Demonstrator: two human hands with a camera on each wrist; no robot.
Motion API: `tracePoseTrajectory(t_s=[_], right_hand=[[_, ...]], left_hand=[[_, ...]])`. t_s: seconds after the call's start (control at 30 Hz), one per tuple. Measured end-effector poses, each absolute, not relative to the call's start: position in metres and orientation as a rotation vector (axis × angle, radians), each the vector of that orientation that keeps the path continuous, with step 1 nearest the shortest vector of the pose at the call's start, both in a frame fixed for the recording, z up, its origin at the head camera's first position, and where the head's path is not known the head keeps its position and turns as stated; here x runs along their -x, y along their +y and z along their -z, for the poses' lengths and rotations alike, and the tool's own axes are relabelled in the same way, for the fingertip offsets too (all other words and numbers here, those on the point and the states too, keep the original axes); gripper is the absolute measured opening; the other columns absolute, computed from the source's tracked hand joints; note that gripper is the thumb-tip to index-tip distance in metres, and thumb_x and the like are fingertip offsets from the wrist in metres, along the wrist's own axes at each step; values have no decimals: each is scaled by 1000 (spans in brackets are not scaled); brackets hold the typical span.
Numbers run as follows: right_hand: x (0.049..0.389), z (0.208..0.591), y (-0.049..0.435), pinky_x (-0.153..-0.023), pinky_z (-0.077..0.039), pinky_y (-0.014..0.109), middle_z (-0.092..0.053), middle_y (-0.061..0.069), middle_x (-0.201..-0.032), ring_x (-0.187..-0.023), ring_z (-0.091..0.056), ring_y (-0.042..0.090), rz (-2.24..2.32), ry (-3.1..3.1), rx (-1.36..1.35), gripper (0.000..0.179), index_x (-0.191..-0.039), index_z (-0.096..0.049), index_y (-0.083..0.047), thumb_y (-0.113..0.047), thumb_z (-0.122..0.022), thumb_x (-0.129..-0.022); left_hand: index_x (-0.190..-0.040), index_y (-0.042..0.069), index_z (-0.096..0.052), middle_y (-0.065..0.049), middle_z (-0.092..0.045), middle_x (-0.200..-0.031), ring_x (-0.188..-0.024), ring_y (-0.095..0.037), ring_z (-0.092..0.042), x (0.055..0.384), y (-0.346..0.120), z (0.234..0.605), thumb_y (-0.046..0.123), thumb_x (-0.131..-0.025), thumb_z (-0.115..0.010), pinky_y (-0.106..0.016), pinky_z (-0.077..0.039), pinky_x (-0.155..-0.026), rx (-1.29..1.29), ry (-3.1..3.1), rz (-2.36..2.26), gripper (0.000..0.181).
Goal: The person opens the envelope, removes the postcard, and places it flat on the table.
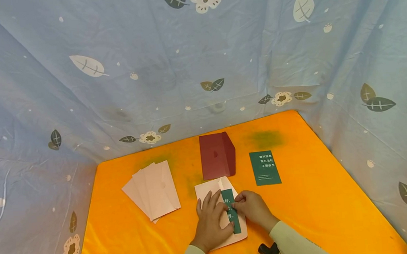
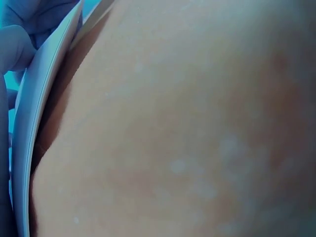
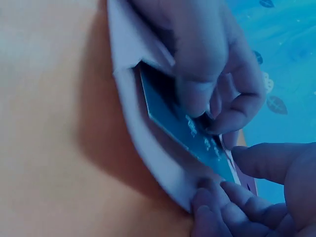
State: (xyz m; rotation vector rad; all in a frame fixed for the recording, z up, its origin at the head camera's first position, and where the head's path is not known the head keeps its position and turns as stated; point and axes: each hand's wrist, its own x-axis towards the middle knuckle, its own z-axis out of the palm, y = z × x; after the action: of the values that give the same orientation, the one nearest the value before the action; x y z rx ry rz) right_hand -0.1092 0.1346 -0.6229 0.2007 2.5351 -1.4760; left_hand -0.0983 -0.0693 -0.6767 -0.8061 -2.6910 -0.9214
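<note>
A pale pink envelope [image 1: 212, 186] lies in front of the person with its flap at the right. Partly inside it is a dark green card [image 1: 236, 221] with white characters; its left part is hidden. My left hand [image 1: 211, 221] holds the envelope from the left, its thumb and bent index finger at the card's visible left side. My right hand [image 1: 254, 207] pinches the card at its right edge, close to the flap. The right wrist view shows the card [image 3: 173, 123] at the envelope's mouth, with fingers of both hands around it. In the left wrist view, the envelope's edge [image 2: 34, 123] is raised off the cloth.
A dark red envelope [image 1: 213, 156] lies just beyond. Several pale pink envelopes [image 1: 158, 191] fan out at the left. Another green card [image 1: 265, 170] lies at the right. Patterned blue curtains [image 1: 183, 64] surround the orange cloth [image 1: 322, 197].
</note>
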Motion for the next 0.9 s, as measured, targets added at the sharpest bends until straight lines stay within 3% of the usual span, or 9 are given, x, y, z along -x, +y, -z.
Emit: tracePoseTrajectory(t_s=[0.2,0.5,0.7,0.9], right_hand=[[110,621,136,-70,-56,34,-66,3,-84,-75,-62,20,1569,2411,-245,27,-112,-71,5,-8,-84,-92],[108,618,136,-67,-57,35,-67,5,-80,-71,-64,22,1641,2324,-205,13,-104,-70,2,-2,-78,-94],[109,619,132,-63,-61,35,-68,11,-82,-64,-67,24,1761,2137,-244,29,-125,-62,10,0,-70,-99],[107,625,130,-60,-61,34,-65,13,-85,-64,-68,23,1832,2044,-263,28,-128,-60,8,4,-67,-101]], left_hand=[[-107,29,-64,-12,-47,-166,-154,-45,-36,98,-69,677,40,-81,-79,-83,-18,-110,808,-2698,926,32],[-109,29,-64,-11,-46,-167,-154,-44,-36,99,-70,677,40,-82,-78,-82,-18,-111,808,-2698,924,32],[-107,27,-65,-12,-48,-165,-152,-46,-38,99,-71,677,39,-80,-80,-83,-20,-110,807,-2672,912,33],[-109,29,-64,-10,-46,-167,-154,-44,-35,99,-70,677,42,-84,-79,-81,-18,-112,800,-2703,925,32]])
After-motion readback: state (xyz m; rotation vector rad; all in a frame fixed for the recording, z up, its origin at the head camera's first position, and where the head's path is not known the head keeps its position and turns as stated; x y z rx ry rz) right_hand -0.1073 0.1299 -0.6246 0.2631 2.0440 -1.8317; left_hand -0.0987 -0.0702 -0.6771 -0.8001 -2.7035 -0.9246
